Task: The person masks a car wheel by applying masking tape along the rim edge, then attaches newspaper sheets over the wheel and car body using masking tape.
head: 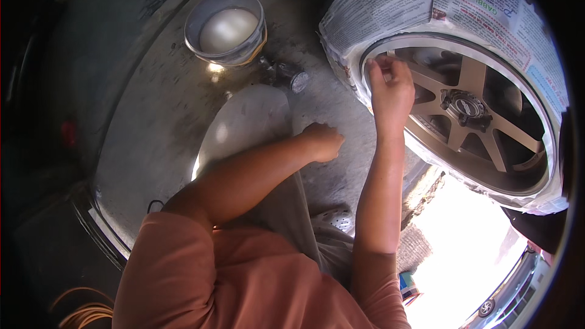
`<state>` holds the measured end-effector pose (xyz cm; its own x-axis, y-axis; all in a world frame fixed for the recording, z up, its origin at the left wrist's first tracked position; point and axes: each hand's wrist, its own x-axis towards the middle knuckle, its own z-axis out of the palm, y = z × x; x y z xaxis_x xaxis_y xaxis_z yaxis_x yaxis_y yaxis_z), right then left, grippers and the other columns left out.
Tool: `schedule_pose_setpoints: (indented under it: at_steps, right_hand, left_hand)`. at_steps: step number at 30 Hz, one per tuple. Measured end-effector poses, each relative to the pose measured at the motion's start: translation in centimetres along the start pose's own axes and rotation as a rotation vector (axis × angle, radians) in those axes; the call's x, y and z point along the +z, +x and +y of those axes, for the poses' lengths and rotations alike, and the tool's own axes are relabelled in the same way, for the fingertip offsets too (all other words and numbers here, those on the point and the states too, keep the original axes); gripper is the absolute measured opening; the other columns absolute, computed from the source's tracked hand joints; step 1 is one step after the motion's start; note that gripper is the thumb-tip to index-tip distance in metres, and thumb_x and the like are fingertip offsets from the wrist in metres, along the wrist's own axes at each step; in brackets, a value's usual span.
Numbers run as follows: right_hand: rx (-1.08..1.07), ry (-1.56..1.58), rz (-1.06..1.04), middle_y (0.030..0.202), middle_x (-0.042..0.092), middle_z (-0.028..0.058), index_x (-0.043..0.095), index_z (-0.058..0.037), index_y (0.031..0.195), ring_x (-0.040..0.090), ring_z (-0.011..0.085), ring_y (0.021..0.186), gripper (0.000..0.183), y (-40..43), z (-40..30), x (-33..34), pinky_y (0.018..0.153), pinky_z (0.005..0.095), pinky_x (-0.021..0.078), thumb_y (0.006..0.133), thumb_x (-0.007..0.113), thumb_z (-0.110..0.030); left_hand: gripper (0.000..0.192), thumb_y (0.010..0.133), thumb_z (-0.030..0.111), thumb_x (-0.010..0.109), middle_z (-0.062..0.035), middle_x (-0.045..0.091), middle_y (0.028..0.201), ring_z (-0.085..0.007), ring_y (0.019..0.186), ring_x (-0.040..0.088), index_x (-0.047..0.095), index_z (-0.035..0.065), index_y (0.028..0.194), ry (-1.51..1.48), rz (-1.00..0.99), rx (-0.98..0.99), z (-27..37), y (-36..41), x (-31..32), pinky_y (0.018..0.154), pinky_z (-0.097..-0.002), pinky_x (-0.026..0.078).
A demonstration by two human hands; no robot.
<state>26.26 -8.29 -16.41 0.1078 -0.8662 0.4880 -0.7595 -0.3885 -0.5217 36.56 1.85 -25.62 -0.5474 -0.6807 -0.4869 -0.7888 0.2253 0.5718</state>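
Note:
A bronze-coloured spoked alloy wheel (473,73) with a dark centre cap stands at the right. Newspaper sheets (388,13) cover the tyre around it, and a pale masking strip (457,41) follows the rim. My right hand (393,83) is at the rim's left edge, thumb and fingers bent together against it. Whether something thin is pinched there cannot be made out. My left hand (322,141) is curled into a loose fist above the floor beside my bent knee (256,109). No object shows in it, though its palm side is hidden.
A grey bucket (194,41) of cloudy liquid stands on the stained concrete floor (146,100). Near it lies a dark, bottle-like container (292,76). A perforated shoe (336,219) shows below my hands. Coiled orange hose (87,313) lies lower left; a car (507,288) is outside, lower right.

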Motion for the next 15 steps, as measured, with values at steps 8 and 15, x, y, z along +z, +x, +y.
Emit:
schedule_pose_setpoints:
  at_steps: [8,15]
  right_hand:
    - [0.033,-0.067,0.022,0.085,0.068,0.0052,0.070,-0.0078,0.086,0.067,0.0265,0.079,0.018,-0.7,0.7,1.8,0.074,0.0393,0.0472,0.083,0.076,-0.025]
    - [0.021,0.047,0.171,0.085,0.065,0.0040,0.067,-0.0079,0.088,0.064,0.0246,0.080,0.014,0.4,-1.5,1.0,0.076,0.0377,0.0451,0.083,0.076,-0.017]
  left_hand:
    - [0.036,0.089,0.027,0.066,-0.0178,0.068,0.111,-0.0350,0.104,0.067,0.066,0.0035,0.116,0.007,-0.022,0.067,1.0,0.5,0.5,0.089,-0.0490,0.054]
    - [0.032,0.090,0.030,0.066,-0.0154,0.067,0.115,-0.0341,0.108,0.065,0.066,0.0061,0.112,0.015,-0.025,0.062,0.5,0.4,0.6,0.090,-0.0492,0.053]
